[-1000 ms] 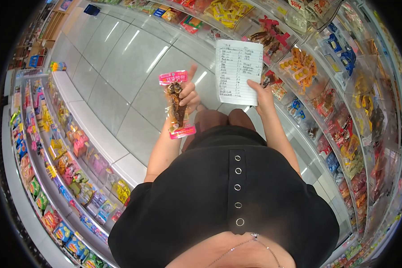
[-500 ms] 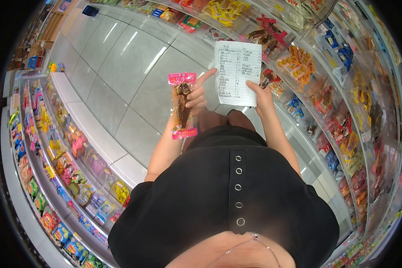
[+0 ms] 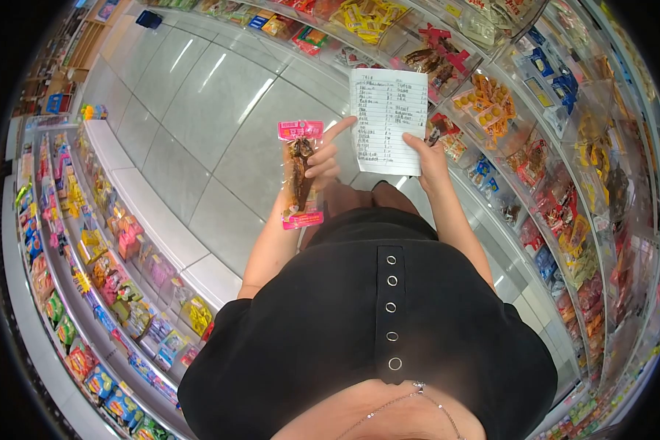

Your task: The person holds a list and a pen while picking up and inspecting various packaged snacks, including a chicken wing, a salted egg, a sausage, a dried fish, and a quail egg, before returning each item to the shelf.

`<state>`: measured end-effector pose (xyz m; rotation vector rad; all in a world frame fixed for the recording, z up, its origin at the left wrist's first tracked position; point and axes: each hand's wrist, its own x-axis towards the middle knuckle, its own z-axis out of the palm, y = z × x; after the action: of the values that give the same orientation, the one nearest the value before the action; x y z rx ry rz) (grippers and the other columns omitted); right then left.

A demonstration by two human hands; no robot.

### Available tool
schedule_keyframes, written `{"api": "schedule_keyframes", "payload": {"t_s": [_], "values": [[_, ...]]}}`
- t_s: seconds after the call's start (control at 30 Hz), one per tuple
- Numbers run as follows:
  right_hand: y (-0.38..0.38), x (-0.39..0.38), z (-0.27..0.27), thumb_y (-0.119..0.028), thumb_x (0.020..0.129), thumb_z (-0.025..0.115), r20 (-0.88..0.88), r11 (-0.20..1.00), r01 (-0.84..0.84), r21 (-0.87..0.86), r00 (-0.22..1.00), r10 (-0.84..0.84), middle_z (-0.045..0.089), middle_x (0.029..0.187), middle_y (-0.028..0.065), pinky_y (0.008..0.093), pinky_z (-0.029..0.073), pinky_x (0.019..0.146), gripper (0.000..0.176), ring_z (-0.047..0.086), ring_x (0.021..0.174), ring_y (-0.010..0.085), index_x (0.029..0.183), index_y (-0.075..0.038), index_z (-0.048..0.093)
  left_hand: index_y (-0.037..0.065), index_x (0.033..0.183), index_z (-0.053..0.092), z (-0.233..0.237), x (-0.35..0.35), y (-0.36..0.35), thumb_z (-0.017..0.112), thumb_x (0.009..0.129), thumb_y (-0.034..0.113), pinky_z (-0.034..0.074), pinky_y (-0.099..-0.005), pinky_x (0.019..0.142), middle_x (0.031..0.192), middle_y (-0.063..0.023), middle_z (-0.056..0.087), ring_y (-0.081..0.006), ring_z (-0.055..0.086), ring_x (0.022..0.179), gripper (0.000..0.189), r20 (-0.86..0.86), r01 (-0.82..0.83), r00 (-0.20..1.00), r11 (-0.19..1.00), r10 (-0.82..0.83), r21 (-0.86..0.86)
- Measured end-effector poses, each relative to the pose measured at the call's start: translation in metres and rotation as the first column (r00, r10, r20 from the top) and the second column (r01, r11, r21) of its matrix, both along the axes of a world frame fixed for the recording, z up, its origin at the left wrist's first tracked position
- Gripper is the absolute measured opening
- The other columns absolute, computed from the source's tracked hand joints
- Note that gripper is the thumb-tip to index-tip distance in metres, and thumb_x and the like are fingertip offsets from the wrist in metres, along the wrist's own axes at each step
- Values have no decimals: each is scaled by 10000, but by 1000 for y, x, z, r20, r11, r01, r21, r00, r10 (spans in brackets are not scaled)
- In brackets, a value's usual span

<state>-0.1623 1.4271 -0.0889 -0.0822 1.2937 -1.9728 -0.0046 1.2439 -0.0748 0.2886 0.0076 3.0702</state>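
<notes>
My left hand (image 3: pixel 323 159) is closed on a pink-ended, clear snack packet (image 3: pixel 299 176) with dark brown contents, which hangs upright. Its index finger is stretched out and its tip is at the left edge of a lined paper sheet (image 3: pixel 389 121). Handwritten rows in two columns cover the sheet. At the sheet's lower right, my right hand (image 3: pixel 429 160) grips the paper, thumb on the front and the other fingers mostly hidden behind it. A small dark object shows beside that thumb; I cannot make out what it is.
Shelves with clear bins of packaged snacks (image 3: pixel 491 106) curve along the top and right. Lower shelves of colourful packets (image 3: pixel 117 282) run down the left, edged by a white ledge (image 3: pixel 136 194). Grey floor tiles (image 3: pixel 198 117) lie between. A dark blue object (image 3: pixel 149 19) stands at the upper left.
The paper has shifted very slightly to the left and down. Both hands keep their holds, and the packet has barely moved.
</notes>
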Motion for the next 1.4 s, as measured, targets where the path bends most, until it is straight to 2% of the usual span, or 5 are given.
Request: {"api": "schedule_keyframes", "payload": {"t_s": [0.73, 1.2, 1.27, 1.33, 1.4], "values": [[2, -3, 9, -29, 811, 609, 7, 999, -24, -37, 1000, 25, 636, 1039, 93, 284, 465, 816, 314, 605, 911, 159, 1118, 23, 571, 18, 1425, -45, 2, -9, -3, 656, 815, 386, 335, -216, 462, 586, 3, 428, -95, 458, 431, 1000, 6, 9, 1000, 999, -9, -43], [1, -6, 1, -32, 806, 616, 20, 999, -42, -7, 999, 42, 630, 1054, 97, 283, 458, 834, 335, 599, 931, 165, 1132, 28, 561, 22, 1428, -32, 0, -5, 3, 643, 816, 411, 331, -214, 460, 588, 5, 429, -92, 451, 428, 990, 22, -32, 999, 999, 32, 3], [1, -7, 2, -31, 807, 614, 15, 999, -41, -6, 999, 42, 629, 1057, 98, 280, 455, 837, 338, 598, 932, 164, 1136, 28, 558, 39, 1431, -51, 4, -7, 5, 554, 855, 311, 319, -217, 464, 565, 3, 425, -92, 447, 415, 878, 57, -32, 998, 999, 31, 17], [2, -7, 1, -30, 808, 612, 24, 998, -56, -9, 998, 56, 628, 1060, 98, 277, 453, 840, 340, 598, 932, 163, 1138, 28, 556, 65, 1436, -88, 20, -8, 10, 386, 922, 127, 294, -221, 467, 517, 3, 415, -87, 436, 386, 701, 128, -59, 990, 998, 55, 33], [2, -8, 1, -26, 808, 610, 19, 999, -45, -2, 999, 45, 628, 1060, 97, 276, 453, 838, 340, 598, 932, 161, 1139, 28, 556, 65, 1436, -83, 11, -8, 8, 381, 926, 136, 293, -221, 467, 514, 6, 413, -84, 436, 386, 693, 119, -45, 992, 999, 42, 20]]}}
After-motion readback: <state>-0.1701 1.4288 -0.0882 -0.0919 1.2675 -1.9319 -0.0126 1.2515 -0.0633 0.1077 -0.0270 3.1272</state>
